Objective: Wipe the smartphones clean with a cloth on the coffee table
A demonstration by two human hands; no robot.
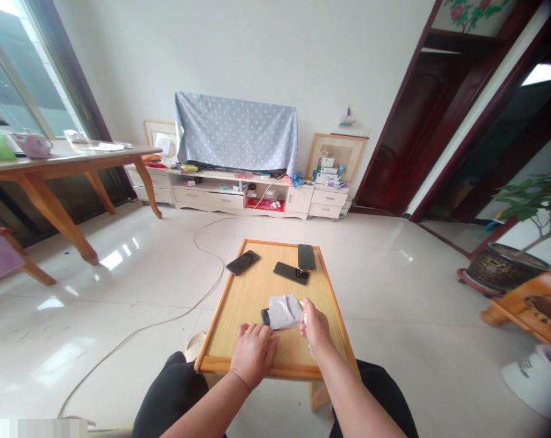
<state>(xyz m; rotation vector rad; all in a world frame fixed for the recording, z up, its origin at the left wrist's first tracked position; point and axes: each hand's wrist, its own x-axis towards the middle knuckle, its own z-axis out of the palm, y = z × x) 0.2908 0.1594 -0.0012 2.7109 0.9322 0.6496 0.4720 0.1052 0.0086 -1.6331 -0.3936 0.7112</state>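
I sit at a small low wooden table. My left hand lies flat on its near part, fingers stretched toward a black phone that is mostly covered by a grey cloth. My right hand is closed around a small pale green object, its tip beside the cloth. Three more dark phones lie at the table's far end: one at the left, one in the middle, one at the right.
A white cable runs over the tiled floor left of the table. A larger wooden table stands at the left, a white TV cabinet at the back wall, a potted plant and wooden chair at the right.
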